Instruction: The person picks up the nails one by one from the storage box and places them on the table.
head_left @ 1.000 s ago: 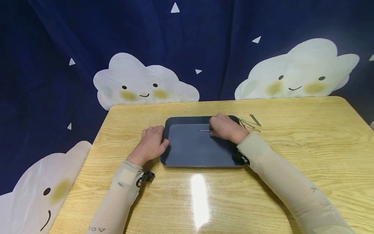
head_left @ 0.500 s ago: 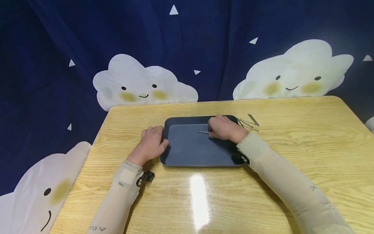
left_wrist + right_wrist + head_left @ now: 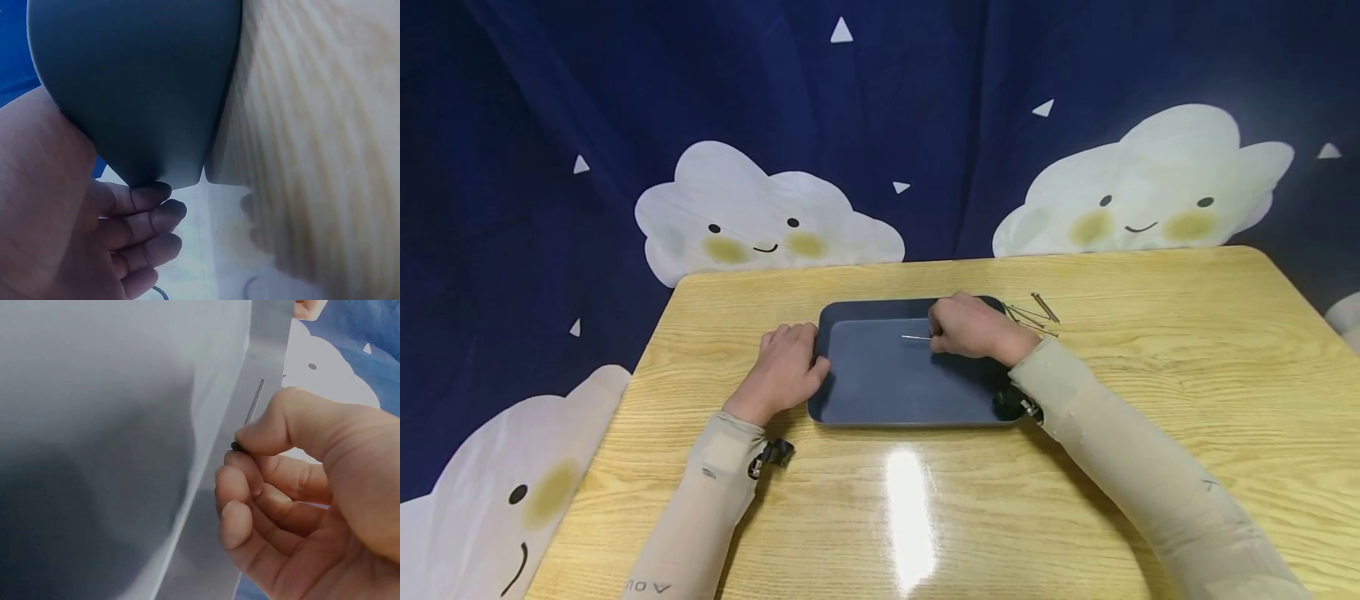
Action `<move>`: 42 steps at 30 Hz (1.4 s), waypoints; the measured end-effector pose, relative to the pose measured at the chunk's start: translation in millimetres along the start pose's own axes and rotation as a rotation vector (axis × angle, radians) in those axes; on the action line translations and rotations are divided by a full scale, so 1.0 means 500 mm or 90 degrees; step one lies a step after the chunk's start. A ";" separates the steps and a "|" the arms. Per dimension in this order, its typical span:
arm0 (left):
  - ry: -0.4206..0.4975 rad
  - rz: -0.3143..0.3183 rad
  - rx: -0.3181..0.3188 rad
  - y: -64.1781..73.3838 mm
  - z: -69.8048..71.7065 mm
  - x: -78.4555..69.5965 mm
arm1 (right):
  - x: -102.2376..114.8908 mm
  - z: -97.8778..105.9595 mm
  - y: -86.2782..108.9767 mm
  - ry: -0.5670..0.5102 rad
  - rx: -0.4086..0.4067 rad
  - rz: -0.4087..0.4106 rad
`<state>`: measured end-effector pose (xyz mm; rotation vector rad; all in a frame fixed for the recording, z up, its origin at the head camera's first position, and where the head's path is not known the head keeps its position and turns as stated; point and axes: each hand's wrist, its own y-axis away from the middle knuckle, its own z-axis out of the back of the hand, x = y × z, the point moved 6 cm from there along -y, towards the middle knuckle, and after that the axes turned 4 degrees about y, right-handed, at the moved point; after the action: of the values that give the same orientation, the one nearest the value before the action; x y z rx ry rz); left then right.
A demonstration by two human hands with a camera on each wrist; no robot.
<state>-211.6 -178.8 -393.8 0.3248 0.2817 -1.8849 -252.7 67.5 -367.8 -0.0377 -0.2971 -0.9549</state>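
Observation:
A dark grey rectangular tray (image 3: 880, 383) lies on the wooden table. At its left end, my left hand (image 3: 784, 367) grips the wall, thumb over the rim and fingers outside; the left wrist view shows the fingertips (image 3: 165, 215) by the tray's edge. Over the right part of the tray, my right hand (image 3: 967, 327) pinches a thin metal nail (image 3: 916, 337) between thumb and forefinger. Its shaft points left in the head view. A dark nail head (image 3: 235, 446) peeks out below the thumb in the right wrist view.
Several loose nails (image 3: 1033, 313) lie on the table (image 3: 1150, 367) just right of the tray's far right corner. Behind the table's back edge hangs a dark blue curtain (image 3: 947, 100) with cloud pictures.
The head view has shifted slightly, so tray and nails appear a little farther left. The nail's angle in my right hand has altered slightly. My left hand keeps its grip.

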 end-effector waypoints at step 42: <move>-0.053 -0.008 -0.007 0.006 0.000 -0.006 | -0.066 0.084 0.120 -0.066 -0.129 -0.083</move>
<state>-207.8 -176.9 -392.9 0.2379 0.2383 -1.9032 -231.8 135.4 -330.7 -0.2558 -0.2996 -1.1123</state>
